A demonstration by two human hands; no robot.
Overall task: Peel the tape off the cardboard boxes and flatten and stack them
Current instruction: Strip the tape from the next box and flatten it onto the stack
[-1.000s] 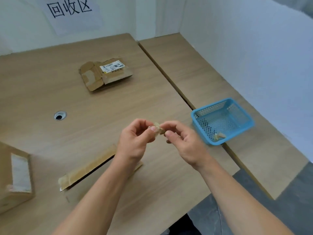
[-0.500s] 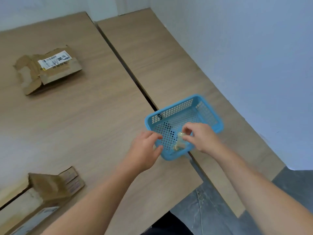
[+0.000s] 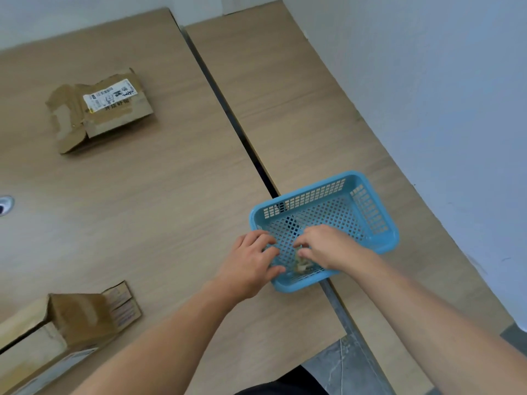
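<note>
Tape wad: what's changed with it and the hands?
Both hands pinched it over the table; now the right hand has carried the tape wad down into the basket, release unclear. The left hand let go and now rests on the basket's rim. The flat box and open box lie as before.

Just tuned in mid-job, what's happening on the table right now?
A person is at the blue basket, which straddles the seam between two tables. The right hand is down inside it, over a wad of peeled tape; whether it grips the wad is unclear. The left hand rests on the basket's near rim. A flattened box with a label lies far left; another box at the near left is not yet flattened.
</note>
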